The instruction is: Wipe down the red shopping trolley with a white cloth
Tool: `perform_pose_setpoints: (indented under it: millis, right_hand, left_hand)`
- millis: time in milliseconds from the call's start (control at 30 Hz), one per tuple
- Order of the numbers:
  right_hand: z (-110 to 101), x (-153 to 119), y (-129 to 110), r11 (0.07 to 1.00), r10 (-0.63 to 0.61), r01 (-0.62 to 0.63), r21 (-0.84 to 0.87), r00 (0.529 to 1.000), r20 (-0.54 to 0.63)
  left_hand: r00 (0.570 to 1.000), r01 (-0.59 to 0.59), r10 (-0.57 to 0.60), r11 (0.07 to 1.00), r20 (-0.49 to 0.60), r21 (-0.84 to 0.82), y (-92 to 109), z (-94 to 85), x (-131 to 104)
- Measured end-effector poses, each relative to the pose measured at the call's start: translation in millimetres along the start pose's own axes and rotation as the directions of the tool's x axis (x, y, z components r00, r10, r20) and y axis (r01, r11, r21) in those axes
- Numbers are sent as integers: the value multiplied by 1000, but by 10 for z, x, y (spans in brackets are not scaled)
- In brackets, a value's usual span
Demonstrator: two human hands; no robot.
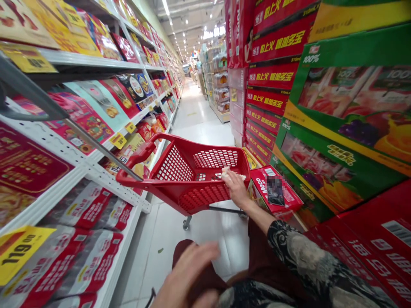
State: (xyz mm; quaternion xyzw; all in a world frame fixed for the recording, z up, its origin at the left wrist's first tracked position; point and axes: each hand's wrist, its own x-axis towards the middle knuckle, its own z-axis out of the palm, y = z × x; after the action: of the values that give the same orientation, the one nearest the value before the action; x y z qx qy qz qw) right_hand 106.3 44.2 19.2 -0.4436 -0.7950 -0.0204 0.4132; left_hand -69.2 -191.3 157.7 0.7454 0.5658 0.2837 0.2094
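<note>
A red plastic shopping cart with latticed walls stands tilted across the aisle in front of me. My right hand reaches over its near rim at the right end, fingers closed on a white cloth that is crumpled and partly hidden under them. Low in the view, over my knees, is my left hand, blurred by motion. Its fingers look stretched out and apart, and nothing shows in them. The cart's grey metal bar slants up to the left.
Shelves with boxed and bagged goods line the left. Red drink cartons and green juice boxes are stacked close on the right. A phone lies on a red Meco box beside the cart. White tiled floor runs ahead.
</note>
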Motion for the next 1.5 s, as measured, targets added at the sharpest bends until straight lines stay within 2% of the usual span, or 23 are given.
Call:
perform_pose_setpoints:
  millis: [100, 200, 267, 300, 367, 433, 600, 700, 867, 1000, 1133, 1200, 1300, 1433, 1500]
  right_hand:
    - [19, -12, -104, 994, -110, 110, 11, 992, 54]
    - [-103, -113, 115, 994, -104, 105, -13, 992, 71]
    - [-214, -200, 370, 998, -34, 36, -45, 999, 30]
    - [-257, -237, 480, 998, 12, -12, -58, 1000, 1]
    - [-295, -283, 594, 994, 85, -88, -63, 995, -53]
    - [-258, -285, 535, 994, 98, -101, -45, 993, -69]
    - [-23, -176, 165, 1000, -8, 8, 11, 1000, -9]
    - [44, -111, 194, 999, -28, 28, 26, 1000, -2]
    - [42, 6, 428, 998, 56, -57, 21, 998, 28]
    - [124, 124, 324, 989, 142, -142, 29, 990, 4]
    - [286, 245, -17, 995, -10, 1, 103, 996, 83]
    - [326, 274, -108, 991, -79, 65, 117, 990, 117]
    - [273, 239, 9, 994, -77, 67, 85, 990, 120]
    - [85, 106, 419, 998, 56, -56, 5, 998, 36]
    - [35, 67, 527, 993, 114, -114, -10, 993, -3]
  left_hand:
    - [984, 69, -47, 990, -174, 122, -359, 339, 528]
    - [921, 227, -98, 922, -377, 315, -793, 530, 910]
    - [869, 336, -113, 850, -482, 405, -1042, 515, 1064]
    - [857, 367, -109, 815, -503, 449, -1139, 474, 1126]
    - [873, 377, -93, 752, -479, 540, -1277, 358, 1249]
    - [910, 342, -84, 704, -405, 622, -1354, 234, 1383]
    - [971, 223, -88, 668, -222, 710, -1444, 7, 1658]
    - [981, 190, -92, 670, -173, 718, -1480, -48, 1729]
    - [974, 193, -44, 685, -224, 702, -1505, 38, 1792]
    - [964, 211, -35, 701, -262, 681, -1447, 179, 1848]
    - [950, 234, -19, 706, -312, 669, -1335, 290, 1899]
    - [952, 230, -23, 710, -305, 666, -1305, 300, 1904]
    - [965, 183, 6, 708, -264, 682, -1339, 225, 1859]
    - [963, 152, 53, 702, -264, 696, -1451, 53, 1757]
    - [967, 155, 40, 696, -253, 701, -1470, 8, 1735]
